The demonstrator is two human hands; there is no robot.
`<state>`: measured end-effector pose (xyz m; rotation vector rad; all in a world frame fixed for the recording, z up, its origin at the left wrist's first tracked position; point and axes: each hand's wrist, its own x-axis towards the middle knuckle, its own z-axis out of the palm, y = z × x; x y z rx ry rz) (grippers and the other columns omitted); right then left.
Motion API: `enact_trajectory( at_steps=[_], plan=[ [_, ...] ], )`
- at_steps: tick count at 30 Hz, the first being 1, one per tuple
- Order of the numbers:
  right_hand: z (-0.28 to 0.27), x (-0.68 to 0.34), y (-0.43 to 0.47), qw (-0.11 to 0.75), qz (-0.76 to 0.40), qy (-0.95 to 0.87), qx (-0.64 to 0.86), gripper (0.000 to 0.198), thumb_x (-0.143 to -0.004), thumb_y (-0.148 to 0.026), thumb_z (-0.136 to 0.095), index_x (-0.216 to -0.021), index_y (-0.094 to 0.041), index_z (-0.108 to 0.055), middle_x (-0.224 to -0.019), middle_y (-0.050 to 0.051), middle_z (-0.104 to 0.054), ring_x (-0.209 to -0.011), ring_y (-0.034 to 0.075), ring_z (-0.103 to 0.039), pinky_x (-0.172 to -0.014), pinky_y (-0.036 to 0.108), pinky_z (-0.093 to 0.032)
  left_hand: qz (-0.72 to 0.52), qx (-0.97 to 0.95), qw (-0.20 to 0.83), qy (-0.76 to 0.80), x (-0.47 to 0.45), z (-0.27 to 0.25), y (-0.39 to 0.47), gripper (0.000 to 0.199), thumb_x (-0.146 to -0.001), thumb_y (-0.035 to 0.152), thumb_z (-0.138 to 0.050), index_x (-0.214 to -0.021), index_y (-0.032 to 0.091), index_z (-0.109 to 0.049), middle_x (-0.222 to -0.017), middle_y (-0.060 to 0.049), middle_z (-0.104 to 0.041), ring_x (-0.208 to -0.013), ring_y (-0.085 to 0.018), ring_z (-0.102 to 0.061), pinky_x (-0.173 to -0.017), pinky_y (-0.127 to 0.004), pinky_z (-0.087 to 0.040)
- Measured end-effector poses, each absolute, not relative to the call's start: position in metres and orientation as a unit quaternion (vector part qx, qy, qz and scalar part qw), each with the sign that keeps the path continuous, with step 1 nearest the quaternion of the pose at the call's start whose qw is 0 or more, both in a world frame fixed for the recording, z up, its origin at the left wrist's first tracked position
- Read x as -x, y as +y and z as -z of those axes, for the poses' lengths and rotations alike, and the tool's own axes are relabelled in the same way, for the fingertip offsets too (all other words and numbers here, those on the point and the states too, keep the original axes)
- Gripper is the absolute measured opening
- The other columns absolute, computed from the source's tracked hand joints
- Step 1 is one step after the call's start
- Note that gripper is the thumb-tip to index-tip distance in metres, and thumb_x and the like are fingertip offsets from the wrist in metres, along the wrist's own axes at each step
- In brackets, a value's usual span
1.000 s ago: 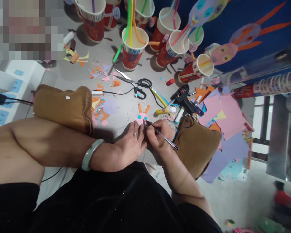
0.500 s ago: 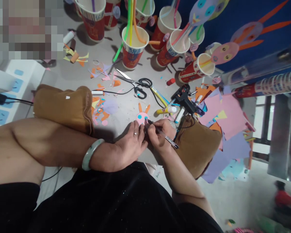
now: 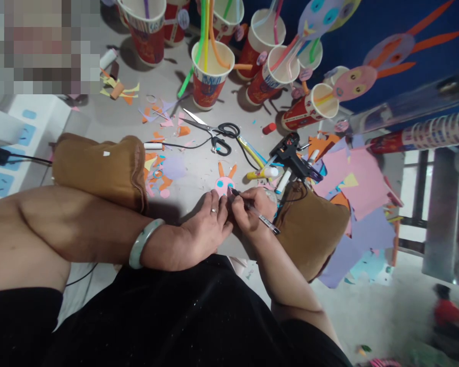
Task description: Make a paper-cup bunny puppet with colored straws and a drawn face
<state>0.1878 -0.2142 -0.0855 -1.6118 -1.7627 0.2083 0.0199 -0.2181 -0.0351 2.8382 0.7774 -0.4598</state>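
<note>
A small pink paper rabbit face (image 3: 224,182) with orange ears and blue eye dots lies flat on the grey table. My left hand (image 3: 206,224), with a ring on one finger, rests on the lower edge of the face, its fingers stretched out flat. In my right hand (image 3: 252,211) a pen (image 3: 268,224) with a clear barrel is pinched, its dark tip at the right eye dot. Beyond the face lie black-handled scissors (image 3: 218,133) with their blades apart. A yellow marker (image 3: 262,173) lies to the right, beside a black glue gun (image 3: 294,158).
Red paper cups (image 3: 210,84) holding coloured straws stand along the back. Brown cushions (image 3: 99,165) flank my forearms. Paper scraps (image 3: 162,173) lie at left, pink and purple sheets (image 3: 363,183) at right. A white power strip (image 3: 26,137) is at far left, a stack of cups (image 3: 436,133) at far right.
The pen tip has shifted very slightly at the right eye dot. My left hand stays in place on the paper face.
</note>
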Motion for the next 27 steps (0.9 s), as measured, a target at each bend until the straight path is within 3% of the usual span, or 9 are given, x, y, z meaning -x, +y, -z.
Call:
enact_trajectory(
  at_steps=[11,17,27],
  plan=[
    [0.086,-0.189,-0.215,0.363,-0.105,-0.681,0.628,0.013,-0.088,-0.032,-0.056,-0.080,-0.025,-0.049,-0.058,-0.005,-0.056,-0.047,0.012,-0.049,-0.049,0.028,-0.043,0.162,-0.944,0.129,0.259,-0.021,0.030,-0.212,0.073,-0.089,0.050,-0.069,-0.151,0.016,-0.055,-0.164,-0.026,-0.042,-0.149,-0.049,-0.044,-0.121,-0.063,-0.034],
    [0.079,-0.191,-0.214,0.370,-0.108,-0.675,0.629,0.012,-0.086,-0.024,-0.058,-0.080,-0.025,-0.048,-0.058,-0.006,-0.055,-0.048,0.012,-0.052,-0.050,0.027,-0.044,0.178,-0.947,0.109,0.246,-0.021,0.032,-0.212,0.075,-0.091,0.054,-0.067,-0.154,0.017,-0.052,-0.164,-0.028,-0.040,-0.148,-0.050,-0.045,-0.119,-0.063,-0.037],
    [0.072,-0.188,-0.212,0.367,-0.097,-0.674,0.634,0.014,-0.086,-0.027,-0.060,-0.076,-0.024,-0.051,-0.055,-0.005,-0.058,-0.046,0.011,-0.054,-0.048,0.025,-0.046,0.167,-0.946,0.109,0.257,-0.020,0.034,-0.215,0.078,-0.089,0.056,-0.070,-0.154,0.016,-0.052,-0.165,-0.027,-0.040,-0.149,-0.051,-0.043,-0.121,-0.064,-0.037]
  ],
)
